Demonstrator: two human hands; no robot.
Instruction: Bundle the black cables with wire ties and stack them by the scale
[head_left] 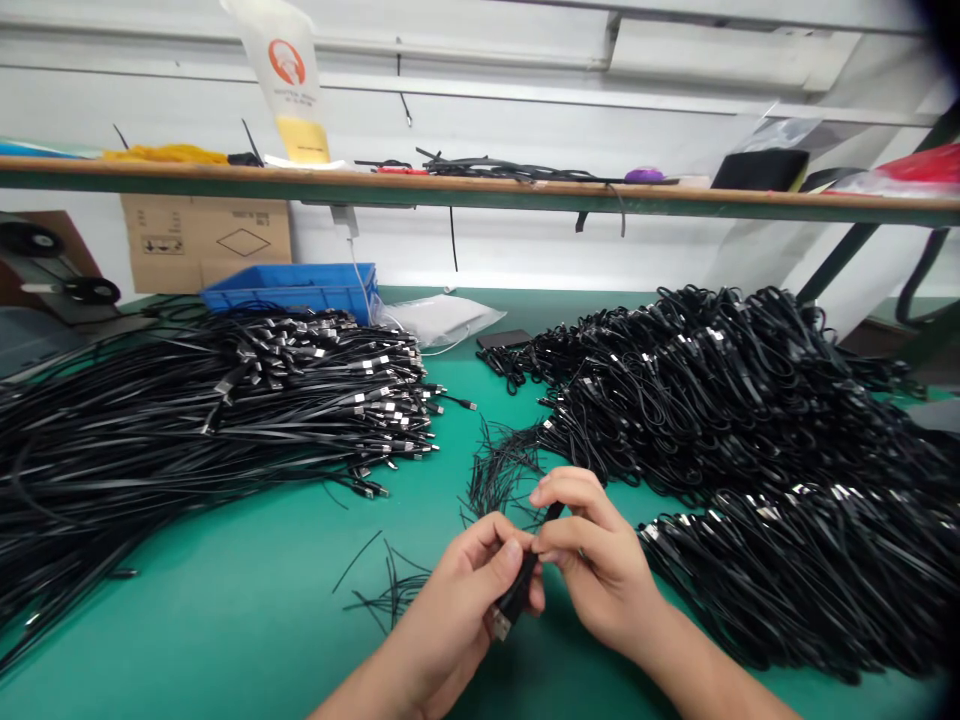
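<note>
Held in front of me, above the green table, is a black USB cable [517,592], folded into a narrow bundle with its metal plug pointing down toward me. My left hand [480,580] is closed round the bundle, thumb on top. My right hand [596,560] pinches at the bundle's upper part with thumb and fingertips; exactly what lies between those fingers is partly hidden. Short black ties [502,470] lie scattered just beyond my hands, and more loose ties [390,590] lie left of my left wrist.
Long straight cables [247,410] are heaped at left, plugs toward the middle. Bundled cables [675,390] pile up at right, with another row of bundles [810,570] nearer me. A blue bin [292,288] stands at the back. A shelf [480,190] crosses above the table.
</note>
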